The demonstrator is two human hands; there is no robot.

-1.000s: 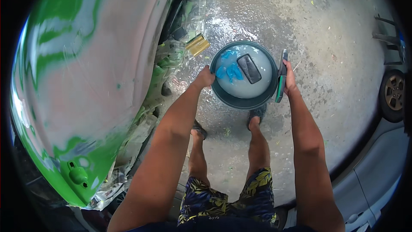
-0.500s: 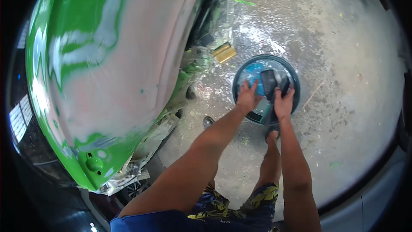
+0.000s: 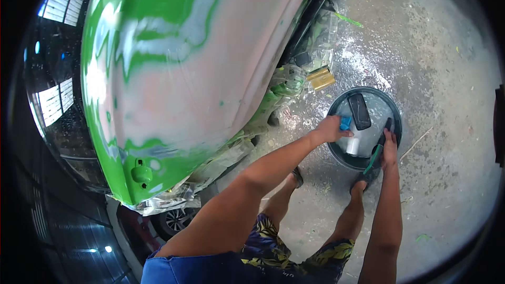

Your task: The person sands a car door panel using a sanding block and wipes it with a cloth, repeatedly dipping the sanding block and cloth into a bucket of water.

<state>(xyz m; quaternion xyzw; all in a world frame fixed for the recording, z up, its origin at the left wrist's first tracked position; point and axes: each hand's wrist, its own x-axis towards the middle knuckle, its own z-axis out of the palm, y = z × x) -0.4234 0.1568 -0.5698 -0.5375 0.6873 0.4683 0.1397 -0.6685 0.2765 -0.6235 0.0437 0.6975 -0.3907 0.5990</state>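
Observation:
A round dark basin [image 3: 397,110] of cloudy water stands on the wet floor. Over its left side, my left hand [image 3: 331,129] is closed around a bunched blue cloth [image 3: 345,122]. At the right rim my right hand [image 3: 390,150] grips a long dark tool with a green strip [image 3: 376,156], tilted across the rim; its exact kind is unclear. Between the hands a black rectangular block [image 3: 360,111] lies in the basin. Near the left fingers is a white cylindrical piece [image 3: 353,145], also inside the basin.
To the left is a green car body panel [image 3: 113,142] with sanded pinkish-grey patches. Crumpled masking paper and plastic [image 3: 231,153] run along its lower edge. A gold-coloured block [image 3: 321,78] lies on the floor beyond the basin. My feet stand close to the basin's near side.
The blue cloth was spread in the basin and is now bunched in my left hand. My right hand has moved away from the black block to the right rim. The whole view has shifted.

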